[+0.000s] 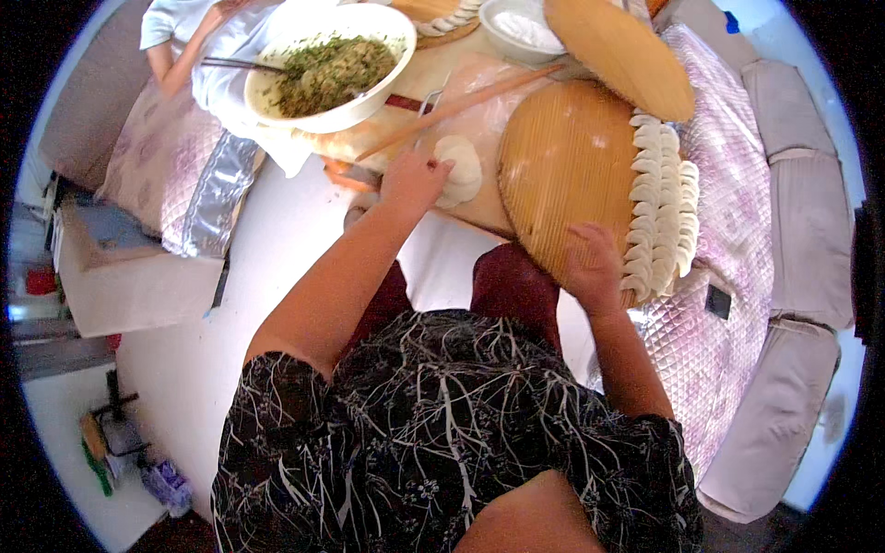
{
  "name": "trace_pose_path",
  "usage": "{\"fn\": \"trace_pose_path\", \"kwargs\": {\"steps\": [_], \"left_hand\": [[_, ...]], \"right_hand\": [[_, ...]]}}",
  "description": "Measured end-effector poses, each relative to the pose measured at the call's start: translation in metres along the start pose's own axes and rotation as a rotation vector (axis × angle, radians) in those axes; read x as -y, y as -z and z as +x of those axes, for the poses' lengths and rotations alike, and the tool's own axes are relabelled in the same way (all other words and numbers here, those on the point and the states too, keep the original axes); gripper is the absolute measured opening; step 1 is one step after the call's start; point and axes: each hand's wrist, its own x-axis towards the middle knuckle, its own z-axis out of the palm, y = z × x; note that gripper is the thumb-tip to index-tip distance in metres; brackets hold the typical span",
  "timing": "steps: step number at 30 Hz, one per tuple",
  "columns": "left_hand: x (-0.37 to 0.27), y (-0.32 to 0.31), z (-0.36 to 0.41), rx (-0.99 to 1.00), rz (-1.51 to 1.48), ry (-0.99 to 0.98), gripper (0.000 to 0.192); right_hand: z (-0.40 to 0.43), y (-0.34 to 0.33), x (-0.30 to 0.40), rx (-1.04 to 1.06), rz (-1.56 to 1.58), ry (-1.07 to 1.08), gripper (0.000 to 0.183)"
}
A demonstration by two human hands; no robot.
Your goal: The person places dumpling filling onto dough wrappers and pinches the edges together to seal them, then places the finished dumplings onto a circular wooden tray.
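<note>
My left hand touches the left edge of a small stack of round dough wrappers on the table. Over the near right part of a round ribbed wooden tray is my right hand, its fingers partly curled; whether it touches the tray cannot be told. Rows of pleated dumplings line the tray's right side. A long thin rolling pin lies slantwise beyond the wrappers. At the upper left, a large white bowl holds chopped green and brown filling with chopsticks in it.
A bowl of white flour stands at the back. An oval wooden board overlaps the tray's far edge. Another tray with dumplings lies behind. A person's arm shows at upper left. A sofa with a quilted cover is at the right.
</note>
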Motion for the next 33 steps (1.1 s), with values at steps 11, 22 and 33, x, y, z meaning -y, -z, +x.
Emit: {"fn": "trace_pose_path", "kwargs": {"steps": [11,22,33], "left_hand": [[-0.012,0.002,0.000,0.023,-0.231,0.184,0.027],[-0.015,0.010,-0.009,-0.061,-0.262,0.139,0.019],[-0.037,0.011,-0.012,-0.003,-1.017,0.285,0.006]], "right_hand": [[0.062,-0.028,-0.024,0.115,0.377,-0.471,0.022],[0.202,-0.064,-0.117,-0.166,1.328,-0.761,0.060],[0.232,-0.069,-0.170,-0.262,1.231,-0.733,0.060]]}}
